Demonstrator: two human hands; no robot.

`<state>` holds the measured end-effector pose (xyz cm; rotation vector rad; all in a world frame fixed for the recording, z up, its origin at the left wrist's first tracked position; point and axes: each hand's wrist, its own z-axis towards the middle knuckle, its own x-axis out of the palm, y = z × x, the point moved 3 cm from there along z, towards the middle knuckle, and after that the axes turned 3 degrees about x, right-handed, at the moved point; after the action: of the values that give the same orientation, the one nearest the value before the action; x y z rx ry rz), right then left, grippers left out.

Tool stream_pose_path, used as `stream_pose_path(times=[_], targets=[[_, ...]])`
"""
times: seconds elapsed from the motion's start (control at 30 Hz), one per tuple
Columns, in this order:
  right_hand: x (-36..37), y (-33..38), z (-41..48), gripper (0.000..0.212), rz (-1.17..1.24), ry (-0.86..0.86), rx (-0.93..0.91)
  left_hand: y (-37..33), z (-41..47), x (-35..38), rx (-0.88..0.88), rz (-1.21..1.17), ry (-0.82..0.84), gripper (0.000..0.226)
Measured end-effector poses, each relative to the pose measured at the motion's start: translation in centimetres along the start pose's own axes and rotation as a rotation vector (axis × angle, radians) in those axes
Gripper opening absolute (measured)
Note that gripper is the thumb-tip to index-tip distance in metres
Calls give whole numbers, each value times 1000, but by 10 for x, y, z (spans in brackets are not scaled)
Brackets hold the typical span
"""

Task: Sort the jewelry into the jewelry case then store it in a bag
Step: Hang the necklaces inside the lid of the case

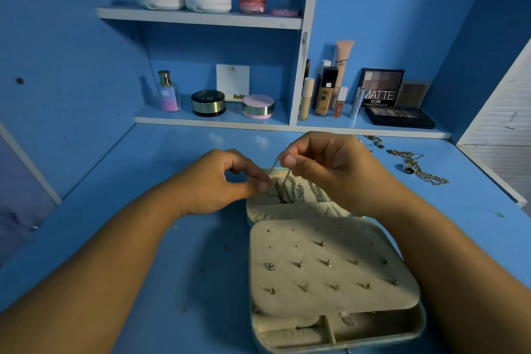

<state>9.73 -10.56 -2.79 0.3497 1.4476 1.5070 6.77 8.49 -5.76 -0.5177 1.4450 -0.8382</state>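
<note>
Two hands over the far half of the jewelry case (316, 306): right hand (324, 164) pinches a thin chain (283, 179) at its upper end, left hand (227, 178) pinches its lower end at the pocket; advise holding it taut, lowering slowly, clear of neighbouring chains (316, 191).

**Home vanity desk**

You worked at a blue desk (143, 158) with built-in shelves (201, 19). The shelves held makeup: perfume bottle (168, 92), powder compacts (208, 103), foundation bottle (324, 95) and a MATTE eyeshadow palette (380, 87). An open jewelry case (330, 304) and loose chains (416, 164) lay on the desktop. It read as a personal dressing corner in a home.
</note>
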Motion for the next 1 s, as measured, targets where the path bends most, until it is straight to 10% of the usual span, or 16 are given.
stream_pose_path(times=[1.0], targets=[[-2,-24,13,2,-46,-148,49,1,-1,9,76,205,-51,12]])
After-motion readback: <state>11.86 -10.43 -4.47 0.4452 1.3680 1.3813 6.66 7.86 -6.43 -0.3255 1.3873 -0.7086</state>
